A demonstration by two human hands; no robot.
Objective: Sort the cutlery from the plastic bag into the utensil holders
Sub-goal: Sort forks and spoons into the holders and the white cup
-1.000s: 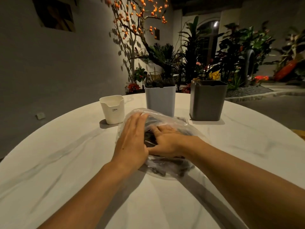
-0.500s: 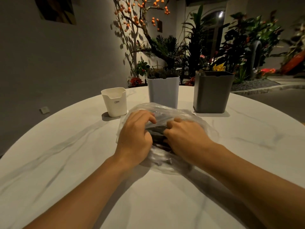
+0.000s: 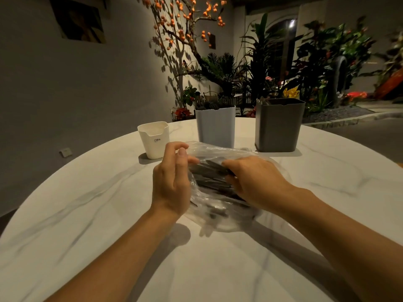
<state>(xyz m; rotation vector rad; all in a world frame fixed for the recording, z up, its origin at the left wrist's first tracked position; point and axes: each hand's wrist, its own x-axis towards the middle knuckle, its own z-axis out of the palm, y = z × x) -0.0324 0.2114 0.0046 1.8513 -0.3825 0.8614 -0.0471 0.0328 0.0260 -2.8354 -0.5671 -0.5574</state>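
Clear plastic bag (image 3: 220,216): crumpled, lying on the table between both hands, near the middle of the tabletop.
Cutlery (image 3: 209,173): dark pieces, bunched inside the bag – single pieces too blurred to tell apart.
Left hand (image 3: 171,182): at the bag's left edge, fingers curled, thumb and fingertips pinching the plastic at its upper left and lifting it a little.
Right hand (image 3: 253,182): over the bag's right half, fingers bent down onto the dark cutlery; fingertips hidden under the hand, so cannot tell whether closed round a piece or only pressing.
White holder (image 3: 153,140): small cream cup with a notched rim and small dark lettering, behind the left hand, just left of the bag's far corner.
Pale blue holder (image 3: 215,126): taller, square-sided, directly behind the bag – standing close to its far edge.
Dark grey holder (image 3: 278,124): tallest and widest, to the right of the blue one, behind the right hand, apart from the bag.
Table (image 3: 87,214): round, white marble with grey veins, bearing bag and all three holders.
Beyond the table: grey wall (image 3: 76,83) with a dark picture (image 3: 78,20) at upper left; a bare branch with orange fruit (image 3: 187,20); dense green plants (image 3: 316,62) and red flowers to the right.
In the way: the three holders in a row past the bag, no thing between them and the hands but the bag itself.
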